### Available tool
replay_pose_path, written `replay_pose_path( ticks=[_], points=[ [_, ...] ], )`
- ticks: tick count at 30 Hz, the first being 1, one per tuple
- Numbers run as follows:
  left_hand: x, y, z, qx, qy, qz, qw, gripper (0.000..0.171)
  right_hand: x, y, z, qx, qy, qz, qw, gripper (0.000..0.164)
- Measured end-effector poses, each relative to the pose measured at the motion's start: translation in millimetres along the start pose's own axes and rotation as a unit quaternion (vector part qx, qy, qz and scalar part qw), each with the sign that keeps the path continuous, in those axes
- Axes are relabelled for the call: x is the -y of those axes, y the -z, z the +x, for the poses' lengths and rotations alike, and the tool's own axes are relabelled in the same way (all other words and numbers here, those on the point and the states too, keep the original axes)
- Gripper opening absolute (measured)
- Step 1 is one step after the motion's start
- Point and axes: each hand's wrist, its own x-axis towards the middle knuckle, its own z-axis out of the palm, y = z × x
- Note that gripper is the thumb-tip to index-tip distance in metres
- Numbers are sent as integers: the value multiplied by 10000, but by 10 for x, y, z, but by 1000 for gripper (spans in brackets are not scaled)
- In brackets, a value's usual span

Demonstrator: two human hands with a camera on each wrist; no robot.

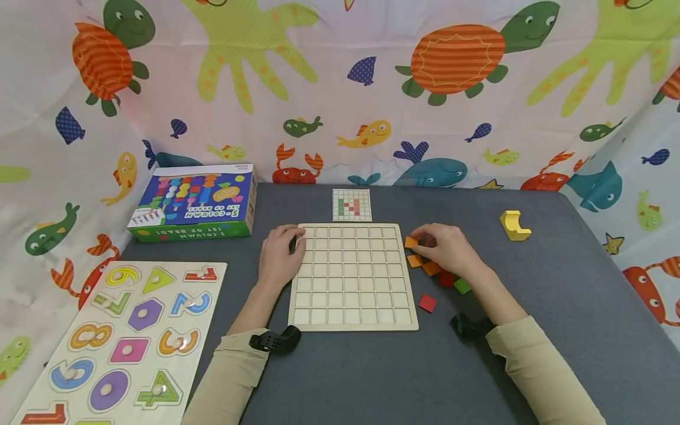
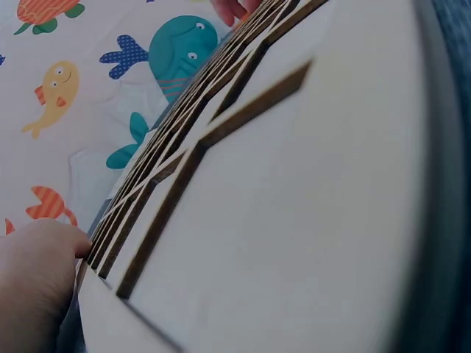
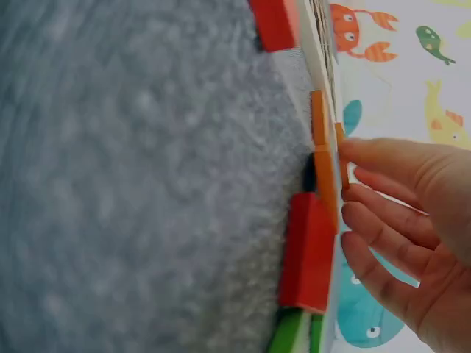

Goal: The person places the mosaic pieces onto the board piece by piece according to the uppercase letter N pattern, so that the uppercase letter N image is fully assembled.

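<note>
A pale wooden grid board [image 1: 353, 326] lies flat at the middle of the table. My left hand [image 1: 281, 254] rests at its upper left corner, with fingertips touching the rim; in the left wrist view the thumb meets the board's edge and the other fingers are hidden. At the right side of the board, my right hand [image 1: 448, 248] pinches an orange square tile [image 1: 411, 242] between thumb and fingers. Below that hand lie more orange tiles [image 1: 414, 261], dark red tiles [image 1: 446, 278] and a green tile [image 1: 462, 286]. One red tile [image 1: 427, 303] sits apart, nearer the front.
Behind the board lies a small pattern card [image 1: 352, 205] with coloured squares. A boxed bead set [image 1: 193, 203] stands at the back left. A number and shape puzzle board [image 1: 127, 321] lies at the left. One yellow curved block [image 1: 514, 226] sits at the far right.
</note>
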Motion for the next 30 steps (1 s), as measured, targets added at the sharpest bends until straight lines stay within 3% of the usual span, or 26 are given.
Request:
replay_pose_path(
  ticks=[5,15,21,30],
  points=[
    [5,8,-10,77,-63,-77,9999,25,158,-16,3,-117,76,440,9989,30],
    [-9,47,-30,495,-33,-147,9987,32,590,-258,163,285,797,699,9940,27],
    [-16,45,-44,592,33,-160,9981,31,655,-353,199,371,903,412,9944,25],
    [-10,45,-42,578,53,-134,9982,31,688,-372,207,465,765,423,9951,26]
  ],
)
